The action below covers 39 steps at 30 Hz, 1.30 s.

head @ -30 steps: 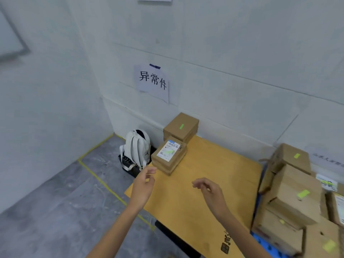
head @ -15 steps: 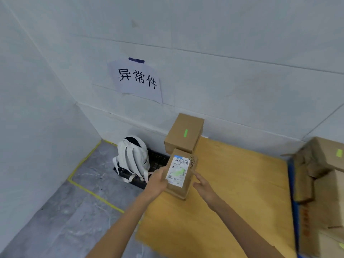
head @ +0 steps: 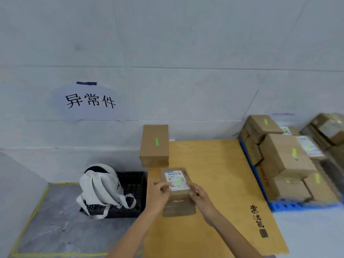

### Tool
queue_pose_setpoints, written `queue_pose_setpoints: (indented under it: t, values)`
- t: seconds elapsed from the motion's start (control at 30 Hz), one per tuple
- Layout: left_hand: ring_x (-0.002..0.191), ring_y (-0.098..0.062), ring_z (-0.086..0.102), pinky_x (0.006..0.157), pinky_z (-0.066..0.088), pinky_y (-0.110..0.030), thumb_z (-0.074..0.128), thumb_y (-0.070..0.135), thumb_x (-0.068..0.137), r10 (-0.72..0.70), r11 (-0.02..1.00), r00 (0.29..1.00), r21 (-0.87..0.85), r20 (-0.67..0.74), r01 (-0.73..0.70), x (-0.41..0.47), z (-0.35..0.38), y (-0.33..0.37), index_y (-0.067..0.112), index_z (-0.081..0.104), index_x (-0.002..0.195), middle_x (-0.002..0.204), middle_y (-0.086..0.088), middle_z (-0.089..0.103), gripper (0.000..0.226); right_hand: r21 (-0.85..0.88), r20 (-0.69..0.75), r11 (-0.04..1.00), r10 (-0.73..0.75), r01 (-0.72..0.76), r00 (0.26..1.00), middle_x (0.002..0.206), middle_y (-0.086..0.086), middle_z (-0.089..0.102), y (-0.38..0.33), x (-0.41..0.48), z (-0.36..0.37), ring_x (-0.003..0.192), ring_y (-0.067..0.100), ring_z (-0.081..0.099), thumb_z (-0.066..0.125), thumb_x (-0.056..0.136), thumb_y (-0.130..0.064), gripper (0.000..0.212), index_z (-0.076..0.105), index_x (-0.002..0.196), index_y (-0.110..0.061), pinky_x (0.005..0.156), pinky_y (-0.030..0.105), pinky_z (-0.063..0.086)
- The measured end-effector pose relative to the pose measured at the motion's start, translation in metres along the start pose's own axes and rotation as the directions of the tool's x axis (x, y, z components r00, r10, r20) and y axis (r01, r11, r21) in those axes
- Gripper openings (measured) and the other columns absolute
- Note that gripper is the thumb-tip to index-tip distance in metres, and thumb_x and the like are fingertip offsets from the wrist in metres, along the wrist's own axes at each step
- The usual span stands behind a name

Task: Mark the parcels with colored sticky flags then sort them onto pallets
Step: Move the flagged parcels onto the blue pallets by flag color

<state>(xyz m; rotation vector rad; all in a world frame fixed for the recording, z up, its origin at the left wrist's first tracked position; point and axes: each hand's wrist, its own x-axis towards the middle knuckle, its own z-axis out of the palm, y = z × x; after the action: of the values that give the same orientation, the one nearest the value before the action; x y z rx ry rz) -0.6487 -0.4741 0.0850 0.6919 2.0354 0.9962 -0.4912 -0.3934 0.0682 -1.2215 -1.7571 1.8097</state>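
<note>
Big pale wall [head: 186,43] first, smooth grey panels with thin seams. Below it at left is the grey, marbled floor [head: 61,229], boxed in by yellow tape lines. Across the middle lies a flat plywood sheet [head: 219,174], honey-coloured, smooth, with dark printed characters near its right edge.

Off to the right is a stack of cardboard parcels [head: 284,159], squared-off brown boxes, several with pale green flags, sitting on a blue plastic pallet [head: 301,205]. At left a white fabric backpack [head: 100,185], soft and slumped, leans on a black perforated crate [head: 133,183]. On the wall above them hangs a paper sign [head: 87,103] with black characters, held by a dark strip of tape.

At the sheet's far left corner stands a plain brown box [head: 154,148], matte cardboard, crisp edges.

Now the action: a small cardboard parcel [head: 178,200] sits between both hands, near the sheet's left edge and just in front of that brown box. The left hand [head: 158,194] grips its left side, fingers curled over the top edge. The right hand [head: 202,199] clamps the right side, fingers wrapped on the cardboard. It's blurred, so I can't tell whether the parcel rests on the sheet.

On top of it is a white shipping label [head: 176,180] with a barcode and a green streak. Smallest of all is the green sticky flag [head: 157,141], upright on the brown box.
</note>
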Motion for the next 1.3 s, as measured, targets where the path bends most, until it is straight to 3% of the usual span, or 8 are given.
queue_pose_setpoints:
  t: [0.1, 0.23, 0.33, 0.47, 0.6, 0.77, 0.93, 1.3]
  values:
    - [0.095, -0.008, 0.057, 0.072, 0.044, -0.012, 0.062, 0.018, 0.088, 0.135, 0.989, 0.991, -0.054, -0.020, -0.136, -0.017, 0.010, 0.025, 0.037, 0.060, 0.096, 0.113, 0.000, 0.053, 0.021, -0.022, -0.177, 0.995, -0.097, 0.095, 0.979, 0.134, 0.004, 0.045, -0.018, -0.033, -0.014, 0.117, 0.014, 0.045, 0.047, 0.096, -0.008, 0.028, 0.056, 0.117, -0.024, 0.099, 0.031, 0.040]
    - [0.097, -0.010, 0.055, 0.081, 0.044, -0.022, 0.066, 0.012, 0.085, 0.198, 0.951, 0.980, -0.248, 0.020, -0.187, -0.045, 0.030, 0.073, 0.013, 0.049, 0.131, 0.110, 0.004, 0.056, 0.049, 0.003, -0.324, 0.982, -0.178, 0.189, 0.929, 0.134, -0.008, 0.042, -0.045, -0.078, -0.049, 0.118, 0.005, 0.041, 0.045, 0.096, -0.008, 0.032, 0.057, 0.116, -0.029, 0.088, 0.019, 0.043]
    - [0.097, -0.006, 0.057, 0.077, 0.048, -0.021, 0.067, 0.018, 0.084, 0.291, 0.914, 0.956, -0.309, 0.043, -0.264, -0.063, 0.045, 0.102, 0.019, 0.053, 0.128, 0.121, 0.000, 0.054, 0.047, -0.021, -0.412, 0.959, -0.266, 0.283, 0.871, 0.135, -0.012, 0.040, -0.066, -0.113, -0.073, 0.120, 0.004, 0.040, 0.047, 0.095, -0.011, 0.031, 0.056, 0.117, -0.030, 0.081, 0.013, 0.044]
    - [0.112, -0.005, 0.051, 0.093, 0.047, -0.030, 0.069, 0.018, 0.082, 0.469, 0.834, 0.878, -0.373, 0.092, -0.407, -0.087, 0.075, 0.137, 0.032, 0.049, 0.115, 0.126, 0.008, 0.050, 0.041, -0.091, -0.552, 0.924, -0.356, 0.371, 0.754, 0.129, -0.011, 0.045, -0.079, -0.154, -0.097, 0.117, 0.002, 0.044, 0.052, 0.088, -0.034, 0.029, 0.055, 0.117, -0.036, 0.084, 0.013, 0.045]
    - [0.111, 0.005, 0.052, 0.090, 0.049, -0.021, 0.069, 0.010, 0.082, 0.562, 0.771, 0.790, -0.500, 0.244, -0.394, -0.112, 0.112, 0.168, 0.026, 0.043, 0.120, 0.123, 0.012, 0.054, 0.048, -0.129, -0.659, 0.896, -0.397, 0.424, 0.638, 0.126, -0.008, 0.048, -0.082, -0.187, -0.134, 0.117, 0.008, 0.046, 0.054, 0.091, -0.016, 0.029, 0.056, 0.115, -0.032, 0.085, 0.018, 0.048]
    - [0.118, -0.007, 0.052, 0.098, 0.048, -0.038, 0.071, 0.013, 0.080, 0.584, 0.775, 0.737, -0.501, 0.339, -0.384, -0.135, 0.186, 0.208, 0.032, 0.042, 0.117, 0.127, 0.007, 0.054, 0.051, -0.117, -0.728, 0.878, -0.394, 0.464, 0.561, 0.125, -0.003, 0.048, -0.079, -0.226, -0.212, 0.105, -0.002, 0.049, 0.053, 0.090, -0.005, 0.039, 0.052, 0.120, -0.031, 0.073, 0.011, 0.048]
    - [0.121, -0.008, 0.050, 0.093, 0.051, -0.032, 0.068, 0.007, 0.083, 0.632, 0.751, 0.656, -0.536, 0.413, -0.387, -0.175, 0.292, 0.265, 0.029, 0.038, 0.130, 0.130, 0.008, 0.052, 0.060, -0.150, -0.800, 0.882, -0.374, 0.446, 0.469, 0.122, -0.009, 0.048, -0.060, -0.262, -0.318, 0.103, 0.000, 0.049, 0.058, 0.081, -0.019, 0.049, 0.045, 0.125, -0.035, 0.075, 0.012, 0.047]
    - [0.117, -0.010, 0.052, 0.084, 0.056, -0.026, 0.064, 0.005, 0.085, 0.607, 0.767, 0.617, -0.571, 0.501, -0.292, -0.239, 0.513, 0.362, 0.027, 0.040, 0.132, 0.125, 0.007, 0.053, 0.056, -0.149, -0.863, 0.920, -0.300, 0.363, 0.406, 0.128, -0.011, 0.051, -0.010, -0.332, -0.546, 0.113, 0.006, 0.049, 0.062, 0.088, -0.017, 0.046, 0.047, 0.130, -0.028, 0.078, 0.010, 0.047]
